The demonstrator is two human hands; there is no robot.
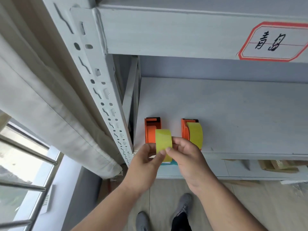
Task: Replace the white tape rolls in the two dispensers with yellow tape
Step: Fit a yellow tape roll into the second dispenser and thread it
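Two orange tape dispensers stand near the front edge of a grey shelf (233, 114). The right dispenser (184, 130) carries a yellow tape roll (195, 134). The left dispenser (150, 130) shows no roll in it. In front of the left dispenser a second yellow tape roll (164, 140) is held upright between both hands. My left hand (146, 162) grips its left side with the thumb on the front face. My right hand (185, 155) pinches its right side, thumb touching the tape face. No white roll is in view.
A grey metal upright (103, 90) with slots stands left of the shelf, with a curtain (41, 105) and window bars (25, 185) beyond. An upper shelf beam bears a red-bordered label (273, 41). A lower shelf (250, 169) holds flat packages. My shoes (181, 205) are on the floor.
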